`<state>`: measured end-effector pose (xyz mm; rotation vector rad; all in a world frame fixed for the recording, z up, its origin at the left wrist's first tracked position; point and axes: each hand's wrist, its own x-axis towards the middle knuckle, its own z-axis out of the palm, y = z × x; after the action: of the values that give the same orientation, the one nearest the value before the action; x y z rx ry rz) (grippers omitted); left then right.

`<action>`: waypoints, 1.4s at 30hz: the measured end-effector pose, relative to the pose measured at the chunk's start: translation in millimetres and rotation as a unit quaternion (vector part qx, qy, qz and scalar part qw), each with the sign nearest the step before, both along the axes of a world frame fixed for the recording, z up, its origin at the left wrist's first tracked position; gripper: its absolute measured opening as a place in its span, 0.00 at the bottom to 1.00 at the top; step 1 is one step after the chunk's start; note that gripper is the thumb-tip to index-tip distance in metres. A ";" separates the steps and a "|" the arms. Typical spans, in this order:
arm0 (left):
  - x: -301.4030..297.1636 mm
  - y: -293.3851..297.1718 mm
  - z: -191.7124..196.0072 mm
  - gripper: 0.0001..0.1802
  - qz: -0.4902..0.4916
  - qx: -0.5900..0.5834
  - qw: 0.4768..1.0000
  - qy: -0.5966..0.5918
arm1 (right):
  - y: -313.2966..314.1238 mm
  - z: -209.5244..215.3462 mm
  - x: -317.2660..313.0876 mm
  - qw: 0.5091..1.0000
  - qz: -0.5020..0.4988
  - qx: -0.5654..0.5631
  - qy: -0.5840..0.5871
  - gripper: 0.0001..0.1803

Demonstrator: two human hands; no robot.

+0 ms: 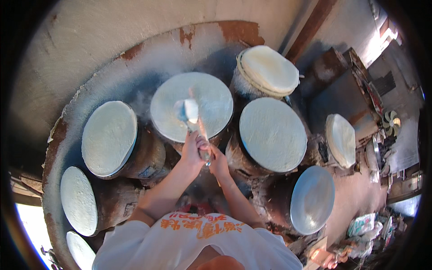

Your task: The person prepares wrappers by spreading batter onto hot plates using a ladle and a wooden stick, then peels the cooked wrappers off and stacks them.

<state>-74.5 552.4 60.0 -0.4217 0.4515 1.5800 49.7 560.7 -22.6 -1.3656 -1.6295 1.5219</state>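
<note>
Over the far middle round griddle [168,117], which is coated with a pale layer, my two hands meet. My left hand [192,148] is closed round a metal-handled tool, whose shiny handle end [206,156] sticks out below the fingers. My right hand [219,163] is closed against it on what looks like a wooden stick [202,129], running up toward the griddle. Above my fingers is a white-coated tool head [191,110] with a bluish edge. It is blurred, and I cannot tell which handle it belongs to. Faint steam hangs by the griddle.
More pale-coated griddles on rusty drum stoves stand at left [109,139] and right [273,135]. A smoother greyish griddle [312,200] is nearer right. Stacked pale round sheets [269,69] lie on a round rack at the back; another stack [340,140] is farther right. A curved wall [130,54] encloses the far side.
</note>
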 end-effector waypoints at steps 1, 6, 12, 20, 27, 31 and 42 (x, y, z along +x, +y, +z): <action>-6.6 -4.8 -12.4 0.03 0.019 0.026 0.996 -0.083 | -3.2 -7.4 2.5 0.980 0.003 0.197 -0.022 0.16; -12.0 -48.6 69.5 0.18 0.029 0.194 0.915 -0.353 | 35.7 -5.2 43.5 0.981 -0.001 0.194 0.000 0.20; 15.3 -81.9 120.1 0.19 0.016 0.251 0.928 -0.275 | 7.6 -23.6 53.6 0.960 0.073 0.271 -0.017 0.20; 132.9 -149.4 130.6 0.25 -0.245 0.219 0.922 -0.206 | -153.4 -15.6 204.2 0.991 -0.082 0.101 0.015 0.14; 354.6 -128.3 86.5 0.24 -0.606 0.127 0.671 -0.408 | -271.7 32.6 430.4 0.826 -0.561 0.053 -0.017 0.27; 467.9 -136.4 26.0 0.18 -0.647 0.047 0.705 -0.285 | -305.2 23.2 491.4 0.757 -0.651 0.056 -0.001 0.26; 592.0 -127.3 -25.2 0.31 -0.712 0.085 0.673 0.184 | -288.8 -38.7 500.6 0.742 -0.662 0.102 -0.031 0.27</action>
<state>517.5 425.1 34.9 0.4128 0.6763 0.1037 550.3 271.9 -61.4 -1.7707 -0.4118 0.3887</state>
